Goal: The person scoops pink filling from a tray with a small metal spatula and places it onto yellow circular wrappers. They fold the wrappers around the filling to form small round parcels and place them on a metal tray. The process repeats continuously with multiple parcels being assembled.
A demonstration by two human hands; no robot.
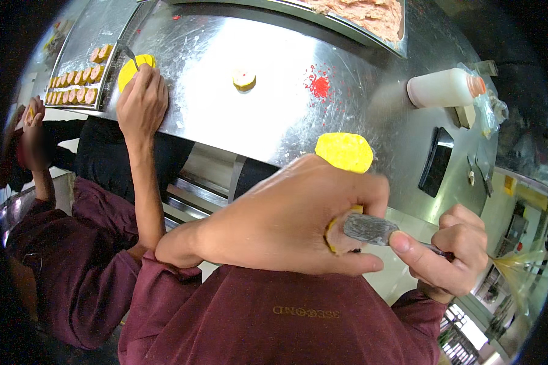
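My left hand [286,213] is curled round a small dumpling [335,238] with a yellow wrapper and pinkish filling. Between the fingers and thumb of my right hand [447,255] is a small spatula [371,229]. Its flat, smeared metal blade lies against the open face of the dumpling. Just beyond my left hand, a stack of round yellow wrappers [345,152] rests near the edge of the metal table [201,115]. Farther off, a finished-looking dumpling [244,79] with a red speck on top stands alone.
Red bits [318,85] are scattered on the table. A pan holds pink filling [362,15] at the back. A white bottle [441,88] and black phone [436,161] lie right. At left, a co-worker's hand [143,103] is over yellow wrappers [126,74], beside a tray of dumplings [73,87].
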